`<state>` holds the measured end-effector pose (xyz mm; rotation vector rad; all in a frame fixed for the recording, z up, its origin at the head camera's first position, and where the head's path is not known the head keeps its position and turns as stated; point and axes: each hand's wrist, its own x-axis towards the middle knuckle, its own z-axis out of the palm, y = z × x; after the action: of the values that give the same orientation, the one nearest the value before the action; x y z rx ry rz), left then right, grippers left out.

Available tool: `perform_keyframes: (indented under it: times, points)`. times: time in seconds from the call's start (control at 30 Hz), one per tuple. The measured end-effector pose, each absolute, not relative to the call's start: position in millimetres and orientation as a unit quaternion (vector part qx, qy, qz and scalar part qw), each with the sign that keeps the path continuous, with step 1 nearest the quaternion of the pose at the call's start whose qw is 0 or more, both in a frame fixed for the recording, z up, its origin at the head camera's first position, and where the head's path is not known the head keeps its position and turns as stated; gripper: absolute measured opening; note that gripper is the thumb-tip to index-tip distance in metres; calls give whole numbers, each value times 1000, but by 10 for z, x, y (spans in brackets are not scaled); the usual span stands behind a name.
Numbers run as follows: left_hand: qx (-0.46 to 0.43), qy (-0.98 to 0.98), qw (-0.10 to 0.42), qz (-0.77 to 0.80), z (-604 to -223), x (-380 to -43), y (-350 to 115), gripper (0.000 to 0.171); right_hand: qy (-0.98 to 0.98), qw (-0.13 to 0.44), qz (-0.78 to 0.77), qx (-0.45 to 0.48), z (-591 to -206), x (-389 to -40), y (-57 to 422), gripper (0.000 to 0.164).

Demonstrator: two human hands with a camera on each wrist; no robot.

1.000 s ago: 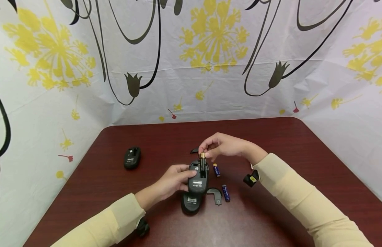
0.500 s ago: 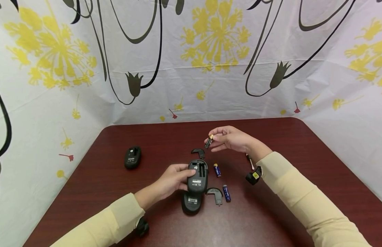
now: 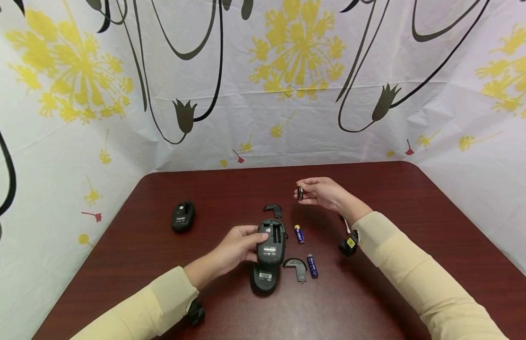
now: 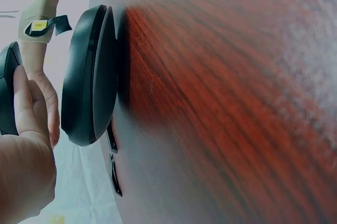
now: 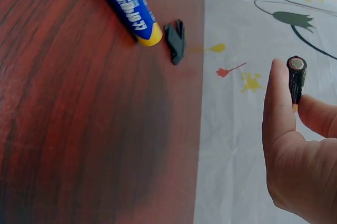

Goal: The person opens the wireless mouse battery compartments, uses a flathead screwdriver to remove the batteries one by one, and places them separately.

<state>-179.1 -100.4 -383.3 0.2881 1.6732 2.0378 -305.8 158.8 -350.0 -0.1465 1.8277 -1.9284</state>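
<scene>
My left hand (image 3: 230, 249) grips a dark computer mouse (image 3: 270, 253), underside up, its long battery slot uncovered. In the left wrist view only the edge of that held mouse (image 4: 8, 90) shows. Farther back, my right hand (image 3: 325, 192) pinches a black battery (image 3: 299, 192) with a gold end, raised off the table. The right wrist view shows this battery (image 5: 297, 79) between thumb and finger, its flat end toward the camera. Another mouse (image 3: 263, 284) lies on the table just below the held one, partly hidden by it in the head view.
Two blue batteries lie right of the mice, a farther one (image 3: 299, 234) and a nearer one (image 3: 312, 266). A curved grey battery cover (image 3: 299, 270) is beside the nearer one; a second cover (image 3: 273, 209) lies farther back. A third mouse (image 3: 183, 217) rests at left on the table (image 3: 228, 193).
My right hand has lifted the black battery out of the held mouse's slot and carried it back and to the right. The left hand has stayed nearly still with the mouse.
</scene>
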Motion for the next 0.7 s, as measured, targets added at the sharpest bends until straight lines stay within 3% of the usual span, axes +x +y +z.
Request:
perform_keyframes:
  times: [0.37,0.7]
  points:
    - [101,614,238,746,-3813,-1769,-1025,46,684,240,-688,-37,-3669,-3128,1636,41]
    - [103,612,242,746,-3812,-1778,-1042,46,725,210,-656,-6,-3810,-3142,1621,41]
